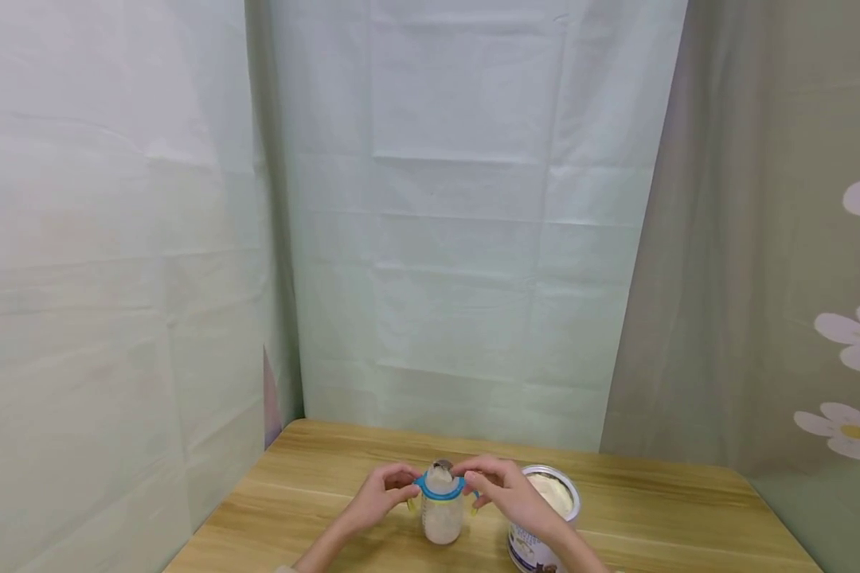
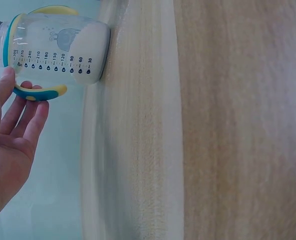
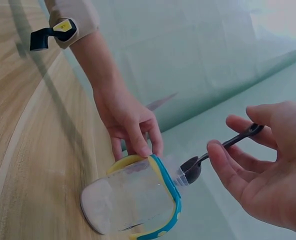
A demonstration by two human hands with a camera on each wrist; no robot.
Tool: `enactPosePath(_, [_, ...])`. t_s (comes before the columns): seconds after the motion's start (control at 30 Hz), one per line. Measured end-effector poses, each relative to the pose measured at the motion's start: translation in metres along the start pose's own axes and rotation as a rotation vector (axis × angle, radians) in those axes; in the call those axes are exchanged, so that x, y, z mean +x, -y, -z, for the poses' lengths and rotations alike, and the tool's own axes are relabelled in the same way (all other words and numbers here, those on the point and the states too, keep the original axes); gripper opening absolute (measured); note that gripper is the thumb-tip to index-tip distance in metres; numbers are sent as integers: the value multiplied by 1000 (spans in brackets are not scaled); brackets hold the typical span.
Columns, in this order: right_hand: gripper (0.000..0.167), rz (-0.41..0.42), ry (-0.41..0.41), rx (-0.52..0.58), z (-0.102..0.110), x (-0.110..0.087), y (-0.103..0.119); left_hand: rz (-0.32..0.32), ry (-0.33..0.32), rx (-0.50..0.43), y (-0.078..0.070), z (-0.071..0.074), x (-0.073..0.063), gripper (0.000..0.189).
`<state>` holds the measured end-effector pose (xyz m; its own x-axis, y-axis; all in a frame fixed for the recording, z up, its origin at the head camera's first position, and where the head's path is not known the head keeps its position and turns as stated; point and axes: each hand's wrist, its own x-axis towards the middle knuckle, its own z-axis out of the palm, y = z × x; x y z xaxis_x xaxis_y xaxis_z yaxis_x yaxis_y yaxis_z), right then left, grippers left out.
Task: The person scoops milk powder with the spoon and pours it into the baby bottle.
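A clear baby bottle point(image 1: 442, 523) with a blue and yellow two-handled collar stands upright on the table. My left hand point(image 1: 381, 495) pinches one of its handles point(image 2: 40, 93), thumb at the collar. White powder point(image 3: 96, 204) lies in the bottom of the bottle, below a printed scale on the wall. In my right hand point(image 3: 270, 172) is a dark spoon point(image 3: 230, 142), held by its handle between thumb and fingers. The spoon's bowl is right at the bottle's open mouth, tilted toward it.
An open can of pale powder point(image 1: 521, 549) stands on the table to the right of the bottle, partly behind my right forearm. The wooden table point(image 1: 659, 509) is backed by pale hanging sheets point(image 1: 459, 302). Flower-printed cloth point(image 1: 731, 239) hangs at the right.
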<state>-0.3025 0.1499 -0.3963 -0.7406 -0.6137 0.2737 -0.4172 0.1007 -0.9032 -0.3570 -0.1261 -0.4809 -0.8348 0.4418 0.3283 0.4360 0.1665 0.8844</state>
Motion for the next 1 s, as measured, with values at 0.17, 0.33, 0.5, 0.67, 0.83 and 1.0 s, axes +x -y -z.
enactPosePath(0.17, [35,-4,19,-17,-2,-1,2,21,2,-6,0,0,-1,25])
enactPosePath(0.33, [33,16,47,-48,-4,-2,1,25,-2,-5,1,0,-1,26])
enactPosePath(0.5, [34,22,18,-33,-5,-3,-4,20,-5,-1,0,-1,0,26])
enactPosePath(0.67, [35,6,-61,-29,-2,-5,-3,23,0,-8,1,-2,0,24])
enactPosePath(0.83, [37,0,-114,-23,1,-4,-1,25,-3,1,1,-3,1,23])
enactPosePath(1.0, [37,26,-186,-29,4,-2,-1,27,-13,10,2,-1,3,25])
